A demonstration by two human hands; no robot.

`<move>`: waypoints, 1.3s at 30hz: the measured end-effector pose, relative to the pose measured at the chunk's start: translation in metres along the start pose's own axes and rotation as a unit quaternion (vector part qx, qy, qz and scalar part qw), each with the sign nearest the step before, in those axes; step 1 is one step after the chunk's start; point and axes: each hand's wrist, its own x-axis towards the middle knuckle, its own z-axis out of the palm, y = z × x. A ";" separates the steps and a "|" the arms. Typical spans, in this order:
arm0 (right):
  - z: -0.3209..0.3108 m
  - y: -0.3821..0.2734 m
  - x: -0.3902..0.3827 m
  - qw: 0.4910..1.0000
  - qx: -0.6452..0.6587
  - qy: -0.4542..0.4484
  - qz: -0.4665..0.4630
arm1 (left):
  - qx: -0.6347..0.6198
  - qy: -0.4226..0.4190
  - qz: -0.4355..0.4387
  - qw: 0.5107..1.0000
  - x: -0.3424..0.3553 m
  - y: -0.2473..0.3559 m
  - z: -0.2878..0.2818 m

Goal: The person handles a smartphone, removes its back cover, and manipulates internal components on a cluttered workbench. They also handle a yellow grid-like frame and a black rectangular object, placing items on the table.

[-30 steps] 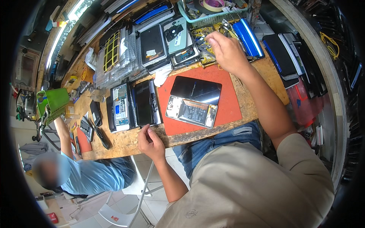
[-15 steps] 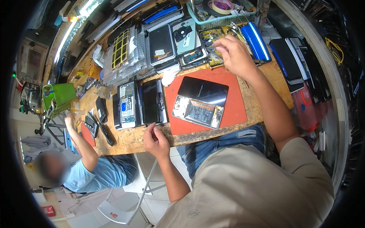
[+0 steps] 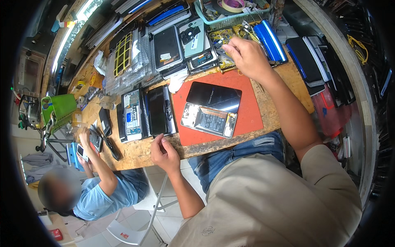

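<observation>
On an orange-red mat point(image 3: 247, 120) lies an opened phone: its body point(image 3: 212, 120) shows the battery and inner parts, and a glossy dark screen panel point(image 3: 212, 96) rests along the body's far edge. My right hand point(image 3: 250, 59) is over a tray of small parts and yellow flex cables point(image 3: 242, 32), thumb and fingertips drawn together; what they pinch, if anything, is too small to make out. At the bench's front edge, my left hand point(image 3: 165, 154) is palm up with loosely bent fingers and nothing in it, just below a black phone screen point(image 3: 158, 109).
Left of the mat stands an opened phone point(image 3: 132, 115). Stacked phones and panels point(image 3: 168, 47) fill the back, beside a teal basket point(image 3: 234, 20) and a blue cylinder point(image 3: 269, 40). At left, a co-worker in a light blue shirt point(image 3: 103, 195) holds a phone point(image 3: 82, 152).
The view has shifted slightly. My right hand's thumb and fingers have come closer together over the parts tray; my left hand stays at the edge. The co-worker's phone has come into view.
</observation>
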 end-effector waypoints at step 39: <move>0.003 0.013 -0.002 0.999 -0.032 0.000 -0.012 | -0.003 -0.004 0.000 1.000 0.000 0.000 0.001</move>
